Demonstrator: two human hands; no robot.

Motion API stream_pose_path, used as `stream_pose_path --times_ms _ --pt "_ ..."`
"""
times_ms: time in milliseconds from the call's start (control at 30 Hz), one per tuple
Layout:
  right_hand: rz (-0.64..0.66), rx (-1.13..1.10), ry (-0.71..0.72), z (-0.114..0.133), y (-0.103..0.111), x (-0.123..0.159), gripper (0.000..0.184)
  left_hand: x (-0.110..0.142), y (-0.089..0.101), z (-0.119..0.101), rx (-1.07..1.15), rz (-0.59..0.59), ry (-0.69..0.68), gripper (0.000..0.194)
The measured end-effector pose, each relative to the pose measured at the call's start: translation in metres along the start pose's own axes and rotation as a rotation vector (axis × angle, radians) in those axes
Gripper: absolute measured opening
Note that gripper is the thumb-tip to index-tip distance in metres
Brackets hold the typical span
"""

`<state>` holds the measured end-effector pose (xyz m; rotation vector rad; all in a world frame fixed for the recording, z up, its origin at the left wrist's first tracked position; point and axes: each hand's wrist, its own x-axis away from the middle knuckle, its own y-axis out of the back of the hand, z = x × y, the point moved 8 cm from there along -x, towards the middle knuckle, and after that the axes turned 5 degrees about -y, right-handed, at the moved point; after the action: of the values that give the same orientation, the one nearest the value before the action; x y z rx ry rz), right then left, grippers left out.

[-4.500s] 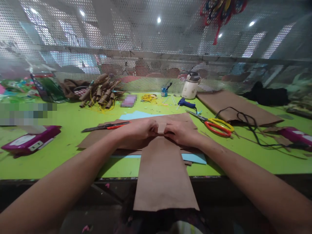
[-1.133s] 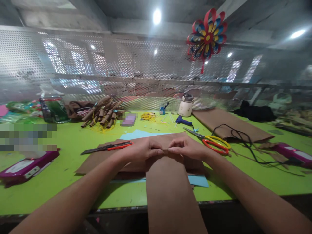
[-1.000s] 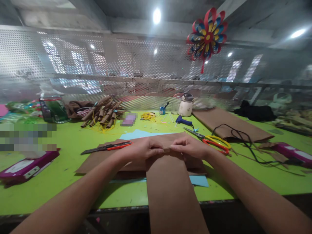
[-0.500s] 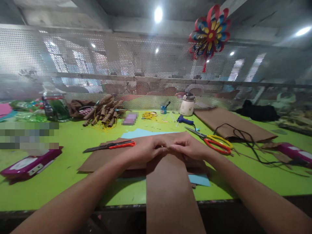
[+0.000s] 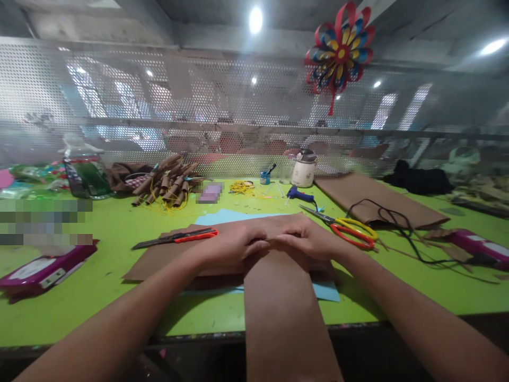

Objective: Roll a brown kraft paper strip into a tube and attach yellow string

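Note:
A long strip of brown paper (image 5: 286, 313) runs from between my hands down over the table's front edge. My left hand (image 5: 244, 246) pinches the left part of its far end, fingers closed. On the right part of that end, my right hand (image 5: 304, 239) has thumb and fingers pressed together. The far edge looks narrowly folded or rolled between the fingertips. Beneath my hands lies a stack of brown paper sheets (image 5: 159, 262), with light blue paper (image 5: 328, 291) under it. A utility knife with a red-orange handle (image 5: 175, 237) rests on the stack, left of my hand.
Scissors with yellow and red handles (image 5: 352, 232) lie right of my right hand. Behind are a blue glue gun (image 5: 300, 194), rolled brown paper tubes (image 5: 170, 188) and a white jar (image 5: 303, 172). Purple power strips (image 5: 47, 268) sit at both sides; a black cord (image 5: 413, 246) crosses the right.
The near part of the brown paper strip has shifted slightly right in view. My fingertips have moved a little apart along its far edge, still pinching it.

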<state>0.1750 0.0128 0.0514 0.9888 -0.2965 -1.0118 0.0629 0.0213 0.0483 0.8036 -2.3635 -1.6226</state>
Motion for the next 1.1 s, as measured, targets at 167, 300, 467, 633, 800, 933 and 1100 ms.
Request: stream_pose_path --times_ms 167,300,467,633,800,933,1100 --pt "0.035 -0.032 -0.014 -0.005 0.002 0.000 0.033 0.001 0.000 -0.006 -0.013 0.042 -0.049 0.036" --pt "0.105 -0.062 -0.020 -0.008 -0.002 0.001 0.033 0.000 0.000 -0.004 0.024 0.063 -0.014 0.036" --pt "0.154 -0.097 0.056 -0.001 -0.005 0.002 0.027 -0.001 -0.003 -0.009 0.118 0.099 -0.050 0.033" --pt "0.128 -0.056 0.038 -0.004 -0.005 0.001 0.027 0.001 -0.006 -0.003 0.119 0.110 0.015 0.036" --pt "0.066 -0.027 -0.002 -0.014 0.002 -0.001 0.028 0.004 0.000 0.004 0.048 0.116 0.076 0.039" --pt "0.071 -0.057 0.000 -0.017 0.006 -0.002 0.029 0.002 0.001 0.006 0.113 0.144 0.091 0.037" --pt "0.055 -0.124 -0.075 -0.023 0.010 -0.003 0.034 0.001 -0.004 0.008 0.266 0.197 0.098 0.037"
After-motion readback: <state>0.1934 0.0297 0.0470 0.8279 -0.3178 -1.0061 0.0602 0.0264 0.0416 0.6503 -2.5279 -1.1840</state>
